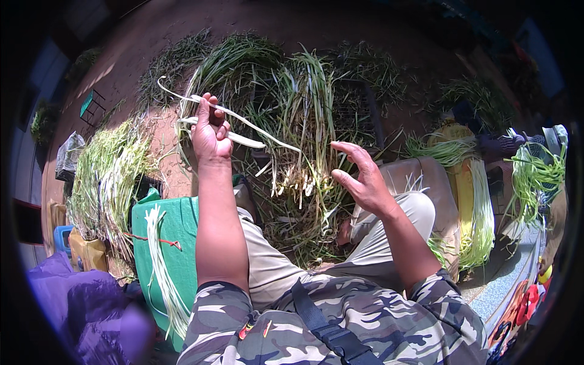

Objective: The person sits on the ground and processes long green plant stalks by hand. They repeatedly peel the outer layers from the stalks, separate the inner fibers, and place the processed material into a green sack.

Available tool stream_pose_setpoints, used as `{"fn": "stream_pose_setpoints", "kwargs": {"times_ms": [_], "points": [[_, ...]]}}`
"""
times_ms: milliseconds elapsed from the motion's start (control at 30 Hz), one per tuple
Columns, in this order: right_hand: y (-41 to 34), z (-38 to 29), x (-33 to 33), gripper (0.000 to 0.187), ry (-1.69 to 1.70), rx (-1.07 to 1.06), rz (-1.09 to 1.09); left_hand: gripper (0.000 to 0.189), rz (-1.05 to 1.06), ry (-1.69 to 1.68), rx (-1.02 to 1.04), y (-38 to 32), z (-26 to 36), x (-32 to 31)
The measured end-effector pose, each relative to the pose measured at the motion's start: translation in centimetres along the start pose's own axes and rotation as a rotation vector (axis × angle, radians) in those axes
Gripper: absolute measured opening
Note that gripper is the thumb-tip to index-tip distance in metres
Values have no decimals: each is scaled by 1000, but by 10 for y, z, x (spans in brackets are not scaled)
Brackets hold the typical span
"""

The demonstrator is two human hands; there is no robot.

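Observation:
My left hand (pixel 212 130) is raised in front of me, closed around a few pale, leek-like stalks (pixel 246 139). One long thin stalk reaches from it to the right, its tip bent down. My right hand (pixel 365 180) is held above my bent knee with thumb and fingers apart and nothing between them. Just left of its fingertips is an upright-looking heap of long green stalks (pixel 315 98), their pale, dirty root ends towards me. More green leafy stalks (pixel 246 50) lie behind my left hand.
A dark plastic crate (pixel 376 123) sits under the stalks. To my left, a green cover (pixel 182 219) bears a pale stalk bundle (pixel 159 260) and red string (pixel 171 243). A purple-clad person (pixel 73 292) is close left. At right are a yellow sack (pixel 465 200) and more stalks (pixel 483 219).

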State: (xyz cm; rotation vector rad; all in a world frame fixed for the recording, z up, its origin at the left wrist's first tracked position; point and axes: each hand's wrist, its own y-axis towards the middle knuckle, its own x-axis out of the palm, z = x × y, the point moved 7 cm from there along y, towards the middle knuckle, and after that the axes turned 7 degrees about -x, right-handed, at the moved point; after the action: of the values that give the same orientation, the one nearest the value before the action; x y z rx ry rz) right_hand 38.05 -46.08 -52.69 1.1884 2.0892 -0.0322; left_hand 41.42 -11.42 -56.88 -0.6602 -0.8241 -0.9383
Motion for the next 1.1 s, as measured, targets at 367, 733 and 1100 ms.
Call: {"fn": "stream_pose_setpoints", "kwargs": {"times_ms": [367,733,1100], "points": [[-7,41,92,54,810,336,-292,24,116,15,-226,-9,-37,5],[-21,26,64,25,920,350,-215,22,95,51,-190,-6,-31,2],[15,0,25,23,992,283,38,34,24,107,-233,-11,-37,7]]}}
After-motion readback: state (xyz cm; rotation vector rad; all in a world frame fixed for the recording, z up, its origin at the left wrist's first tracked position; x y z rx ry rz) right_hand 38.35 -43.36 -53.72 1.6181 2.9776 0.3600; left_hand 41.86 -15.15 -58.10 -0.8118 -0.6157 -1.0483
